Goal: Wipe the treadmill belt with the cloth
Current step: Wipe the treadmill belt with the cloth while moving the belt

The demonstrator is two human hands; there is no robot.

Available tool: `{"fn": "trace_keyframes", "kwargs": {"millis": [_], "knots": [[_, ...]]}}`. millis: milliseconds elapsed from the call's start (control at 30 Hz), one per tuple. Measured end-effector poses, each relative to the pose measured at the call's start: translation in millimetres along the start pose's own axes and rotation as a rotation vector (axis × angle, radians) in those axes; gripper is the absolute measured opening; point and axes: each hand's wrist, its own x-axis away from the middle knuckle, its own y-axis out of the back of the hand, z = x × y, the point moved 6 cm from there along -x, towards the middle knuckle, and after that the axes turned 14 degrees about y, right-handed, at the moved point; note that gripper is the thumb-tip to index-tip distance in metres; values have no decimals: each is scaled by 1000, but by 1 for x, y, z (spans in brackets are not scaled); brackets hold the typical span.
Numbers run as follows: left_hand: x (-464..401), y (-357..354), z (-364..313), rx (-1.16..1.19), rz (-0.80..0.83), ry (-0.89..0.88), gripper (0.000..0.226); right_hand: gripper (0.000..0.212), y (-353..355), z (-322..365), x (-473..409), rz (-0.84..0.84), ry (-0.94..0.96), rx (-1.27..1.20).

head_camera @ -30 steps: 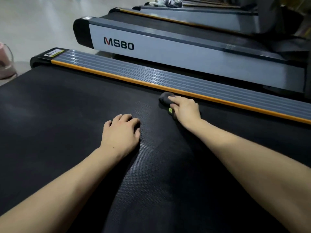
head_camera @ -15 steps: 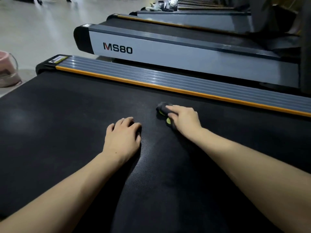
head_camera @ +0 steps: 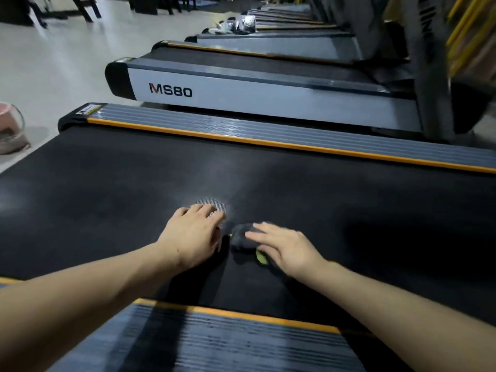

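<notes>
The black treadmill belt (head_camera: 107, 189) fills the middle of the head view. My right hand (head_camera: 284, 248) presses a small dark cloth (head_camera: 241, 237) with a yellow-green edge flat onto the belt; my fingers cover most of it. My left hand (head_camera: 196, 232) rests palm down on the belt just left of the cloth, fingers together, holding nothing. Both forearms reach in from the bottom of the view.
Grey ribbed side rails with orange trim run along the belt's far side (head_camera: 295, 135) and near side (head_camera: 241, 342). A second treadmill marked MS80 (head_camera: 171, 89) stands beyond, with more behind it. A pink object (head_camera: 10, 130) sits on the floor at left.
My right hand has dragged the cloth back from the far orange rail toward me, ending beside my left hand. The view has pulled back, so the near side rail now shows.
</notes>
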Motion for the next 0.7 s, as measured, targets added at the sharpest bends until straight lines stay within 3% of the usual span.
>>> {"fn": "trace_keyframes", "kwargs": {"millis": [167, 233, 400, 533, 600, 700], "knots": [[21, 3, -35, 21, 33, 33, 42, 34, 34, -91, -25, -99, -473, 76], [30, 0, -45, 72, 37, 93, 43, 34, 29, -81, -17, -60, -472, 63], [25, -8, -66, 203, 23, 220, 43, 37, 35, -11, 60, -74, -162, -60], [-3, -9, -79, 233, -11, 240, 46, 39, 38, -21, 71, 31, -39, -105], [-19, -11, -90, 199, 3, 169, 45, 38, 42, -65, 56, 5, -86, -65], [-31, -14, -106, 114, 7, 48, 40, 36, 74, -151, 35, -150, -365, 57]]}}
